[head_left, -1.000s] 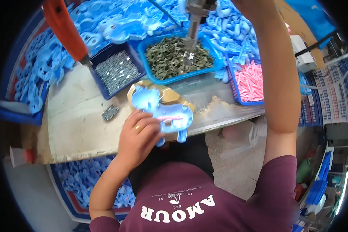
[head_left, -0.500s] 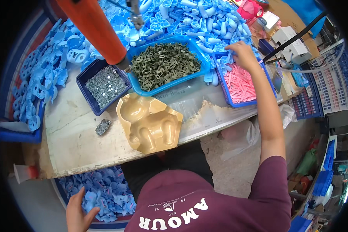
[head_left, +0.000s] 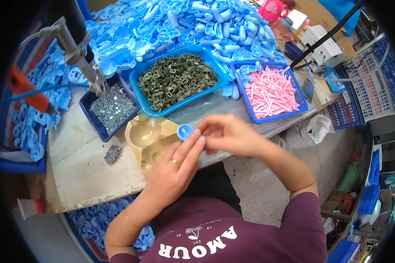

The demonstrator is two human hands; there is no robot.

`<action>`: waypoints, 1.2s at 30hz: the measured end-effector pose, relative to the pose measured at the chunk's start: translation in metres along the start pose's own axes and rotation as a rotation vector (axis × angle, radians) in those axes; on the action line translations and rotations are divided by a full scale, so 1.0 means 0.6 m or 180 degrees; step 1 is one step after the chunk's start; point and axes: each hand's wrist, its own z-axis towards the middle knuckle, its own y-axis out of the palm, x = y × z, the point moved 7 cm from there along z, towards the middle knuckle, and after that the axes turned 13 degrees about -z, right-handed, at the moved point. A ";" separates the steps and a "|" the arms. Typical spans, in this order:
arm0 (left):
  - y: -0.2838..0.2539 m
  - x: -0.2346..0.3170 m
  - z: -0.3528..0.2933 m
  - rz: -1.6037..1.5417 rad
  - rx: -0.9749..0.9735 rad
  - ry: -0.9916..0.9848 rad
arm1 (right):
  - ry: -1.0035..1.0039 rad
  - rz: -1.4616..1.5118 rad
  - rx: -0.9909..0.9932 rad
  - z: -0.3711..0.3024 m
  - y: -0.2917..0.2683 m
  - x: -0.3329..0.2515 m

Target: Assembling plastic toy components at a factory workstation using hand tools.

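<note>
Fingers of the left hand (head_left: 173, 173), nearly straight and held together, meet the bent fingers of the right hand (head_left: 232, 136) above the front of a worktable (head_left: 83, 162), a round blue plastic piece (head_left: 184, 131) showing at their tips. Overlapping fingers hide the grip, and which hand has hold of the piece cannot be told. The left forearm rises from the lower edge of the view, palm turned down; the right reaches in from the side, elbow out and wrist curled inward. Beneath and beside the left fingers lies a glossy tan mold (head_left: 156, 142) with smooth rounded hollows, near the table's worn front edge. Bare tabletop stretches to the left of the mold, broken by a small heap of gray metal screws (head_left: 112, 154); a narrower strip runs between the right hand and a blue mesh basket (head_left: 281, 115) of slim pink sticks (head_left: 272, 92). Behind the mold, a light blue tray (head_left: 193, 102) brims with angular olive clips (head_left: 177, 79), just beside a dark blue tray (head_left: 91, 121) of shiny screws. Smooth, curved blue parts (head_left: 197, 26) pile up along the back, and an orange screwdriver (head_left: 28, 90) hangs at left.
</note>
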 end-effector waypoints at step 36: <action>-0.017 -0.069 -0.124 0.0631 -0.0304 -0.0073 | -0.1731 -0.3292 -0.0196 0.069 0.076 -0.027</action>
